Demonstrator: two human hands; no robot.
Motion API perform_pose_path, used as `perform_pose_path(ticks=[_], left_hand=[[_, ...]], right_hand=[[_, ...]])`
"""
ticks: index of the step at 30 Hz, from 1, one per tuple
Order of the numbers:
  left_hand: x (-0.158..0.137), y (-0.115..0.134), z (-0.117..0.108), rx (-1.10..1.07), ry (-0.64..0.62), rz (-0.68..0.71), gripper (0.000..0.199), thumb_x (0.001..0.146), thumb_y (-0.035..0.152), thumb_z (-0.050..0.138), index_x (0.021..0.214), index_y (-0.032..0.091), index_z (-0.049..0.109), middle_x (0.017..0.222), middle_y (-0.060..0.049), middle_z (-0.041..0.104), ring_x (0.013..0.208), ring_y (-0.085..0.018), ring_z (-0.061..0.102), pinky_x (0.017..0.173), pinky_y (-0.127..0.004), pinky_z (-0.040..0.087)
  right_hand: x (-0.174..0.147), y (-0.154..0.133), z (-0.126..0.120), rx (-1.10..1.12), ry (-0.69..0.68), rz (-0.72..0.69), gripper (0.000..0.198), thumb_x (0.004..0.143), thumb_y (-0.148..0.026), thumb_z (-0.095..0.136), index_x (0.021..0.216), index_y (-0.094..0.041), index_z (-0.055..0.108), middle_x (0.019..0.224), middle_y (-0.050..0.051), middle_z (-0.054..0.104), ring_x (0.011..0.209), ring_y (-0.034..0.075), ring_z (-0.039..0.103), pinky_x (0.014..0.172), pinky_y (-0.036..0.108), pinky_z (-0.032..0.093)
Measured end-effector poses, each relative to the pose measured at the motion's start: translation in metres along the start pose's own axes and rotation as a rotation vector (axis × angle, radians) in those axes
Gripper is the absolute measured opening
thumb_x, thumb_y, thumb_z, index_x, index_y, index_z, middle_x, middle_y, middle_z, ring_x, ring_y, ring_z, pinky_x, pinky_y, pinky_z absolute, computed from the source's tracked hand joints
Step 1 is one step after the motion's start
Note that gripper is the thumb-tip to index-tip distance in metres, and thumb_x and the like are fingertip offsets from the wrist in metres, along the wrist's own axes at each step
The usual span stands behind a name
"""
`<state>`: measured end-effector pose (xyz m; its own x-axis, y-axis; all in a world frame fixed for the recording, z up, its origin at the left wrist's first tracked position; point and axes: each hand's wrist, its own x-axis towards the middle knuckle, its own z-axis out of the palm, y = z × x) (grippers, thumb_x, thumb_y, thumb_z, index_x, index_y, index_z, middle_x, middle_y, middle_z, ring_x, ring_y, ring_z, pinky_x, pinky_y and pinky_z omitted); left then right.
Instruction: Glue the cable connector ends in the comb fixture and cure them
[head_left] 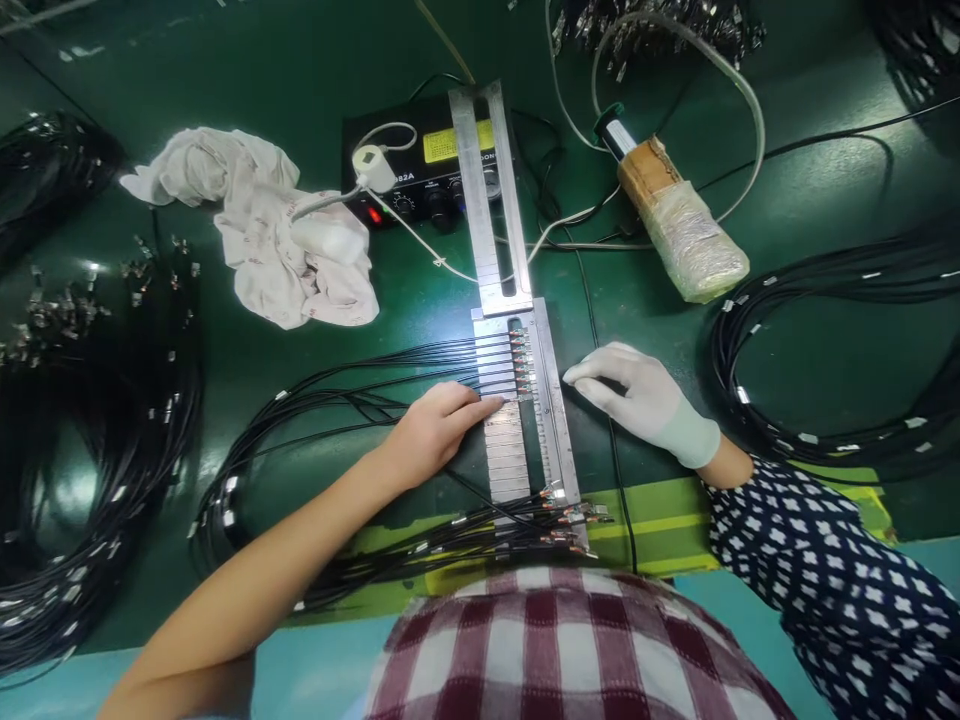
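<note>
resting a bare left hand [431, 435] beside a row of thin black cables tipped with metal terminals [520, 360]
the cables lie in the upper slots of a long silver metal jig [508, 450]; the left index finger reaches onto it, whether pinching a cable i cannot tell. just right of it, the white-gloved right hand [645, 395] keeps thumb and forefinger tips close together.

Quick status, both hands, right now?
Left hand: index fingertip at the slotted metal fixture; whether it grips a cable cannot be told.
Right hand: gloved, beside the fixture, no held thing visible; whether its fingertips meet cannot be told.
</note>
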<state>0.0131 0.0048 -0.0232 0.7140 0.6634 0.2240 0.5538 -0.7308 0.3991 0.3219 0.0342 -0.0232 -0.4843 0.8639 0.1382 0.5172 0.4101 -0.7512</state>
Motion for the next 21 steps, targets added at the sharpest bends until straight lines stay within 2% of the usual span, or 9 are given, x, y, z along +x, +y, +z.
perform_pose_path(ticks=[6, 14, 17, 21], left_hand=[[0.009, 0.001, -0.001, 0.032, -0.025, 0.055, 0.040, 0.099, 0.013, 0.037, 0.135, 0.019, 0.054, 0.099, -0.009, 0.064, 0.085, -0.017, 0.054, 0.076, -0.030, 0.047], [0.016, 0.005, 0.000, 0.120, 0.002, 0.113, 0.033, 0.100, 0.013, 0.038, 0.128, 0.014, 0.056, 0.096, -0.009, 0.063, 0.083, -0.017, 0.053, 0.075, -0.030, 0.044], [0.009, 0.011, 0.005, 0.171, 0.030, 0.040, 0.037, 0.099, 0.013, 0.041, 0.133, 0.019, 0.055, 0.102, -0.010, 0.063, 0.090, -0.019, 0.055, 0.078, -0.032, 0.044], [-0.004, 0.024, 0.015, 0.323, 0.071, -0.100, 0.041, 0.097, 0.012, 0.045, 0.136, 0.023, 0.056, 0.117, -0.013, 0.062, 0.109, -0.025, 0.055, 0.089, -0.038, 0.042]], right_hand=[[0.000, 0.001, 0.000, -0.007, 0.000, -0.014, 0.019, 0.098, -0.030, 0.054, 0.098, -0.025, 0.073, 0.096, 0.001, 0.074, 0.090, 0.021, 0.065, 0.088, 0.039, 0.048], [0.000, 0.001, 0.001, -0.007, -0.008, -0.003, 0.017, 0.098, -0.028, 0.056, 0.098, -0.025, 0.073, 0.095, 0.000, 0.073, 0.089, 0.020, 0.064, 0.088, 0.037, 0.046], [0.000, 0.001, 0.001, 0.005, -0.005, -0.004, 0.016, 0.097, -0.028, 0.056, 0.098, -0.025, 0.072, 0.095, 0.000, 0.073, 0.089, 0.021, 0.064, 0.088, 0.037, 0.046], [0.000, 0.001, 0.000, 0.009, -0.002, -0.003, 0.017, 0.097, -0.028, 0.057, 0.098, -0.025, 0.073, 0.095, 0.000, 0.073, 0.089, 0.021, 0.064, 0.087, 0.037, 0.046]])
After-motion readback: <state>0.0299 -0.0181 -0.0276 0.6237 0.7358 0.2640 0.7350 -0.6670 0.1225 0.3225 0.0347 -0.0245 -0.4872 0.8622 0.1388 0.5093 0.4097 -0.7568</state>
